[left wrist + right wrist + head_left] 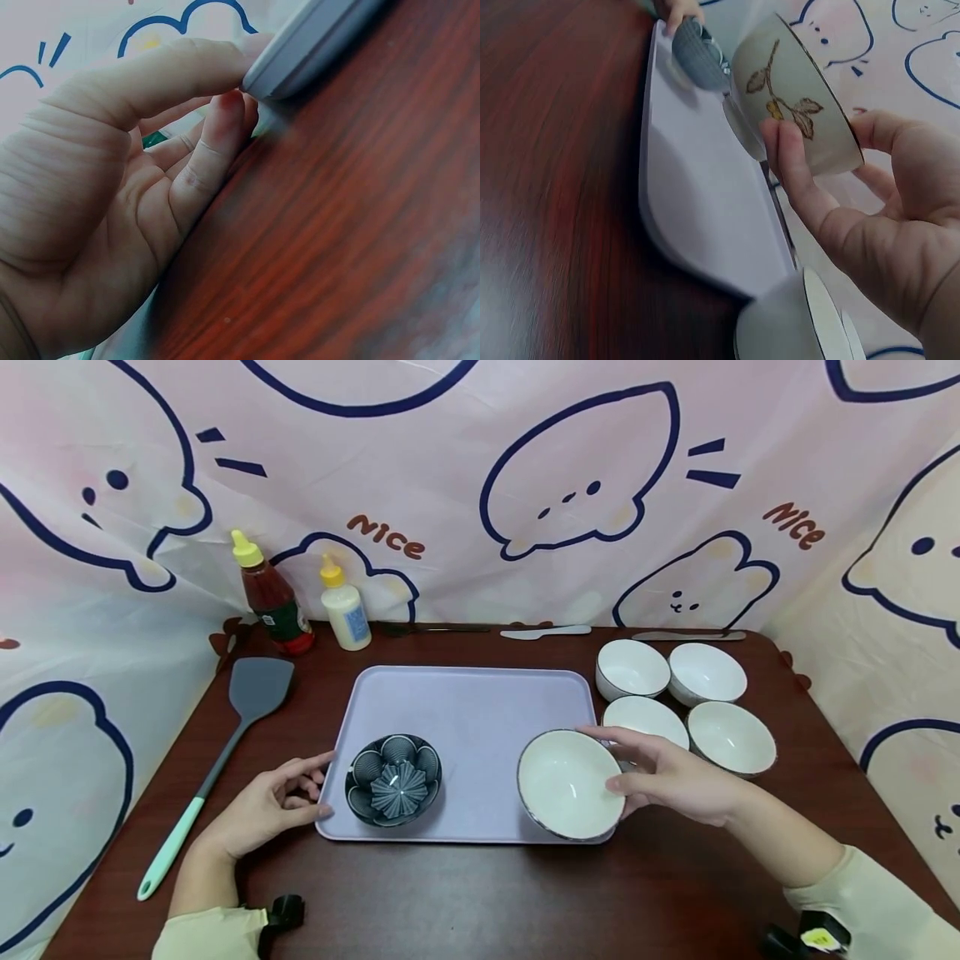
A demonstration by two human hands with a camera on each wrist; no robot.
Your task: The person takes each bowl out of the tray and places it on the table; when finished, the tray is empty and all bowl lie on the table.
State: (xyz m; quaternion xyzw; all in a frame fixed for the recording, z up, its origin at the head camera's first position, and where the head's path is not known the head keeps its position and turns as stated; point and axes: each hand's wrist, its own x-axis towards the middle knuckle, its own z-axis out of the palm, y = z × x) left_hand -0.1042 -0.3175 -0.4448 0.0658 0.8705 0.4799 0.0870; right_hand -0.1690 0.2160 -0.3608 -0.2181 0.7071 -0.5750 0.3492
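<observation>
My right hand [663, 777] grips a white bowl [566, 785] by its right side, thumb at the rim and fingers round the wall. The bowl has a dark rim and a brown leaf sprig outside, plain in the right wrist view. It is held above the right part of a lilac tray [480, 718]. Toward the tray's left end sits a dark blue patterned bowl [393, 781] with a ribbed, flower-like middle. My left hand [273, 802] pinches the tray's left edge, as the left wrist view shows at the tray rim [300, 49].
Several white bowls [731, 739] stand together right of the tray. A grey spatula [240, 718] with a mint handle lies at left. Behind are a red sauce bottle [276, 602], a white bottle [347, 614] with yellow cap, and a pale knife [545, 632] along the back edge.
</observation>
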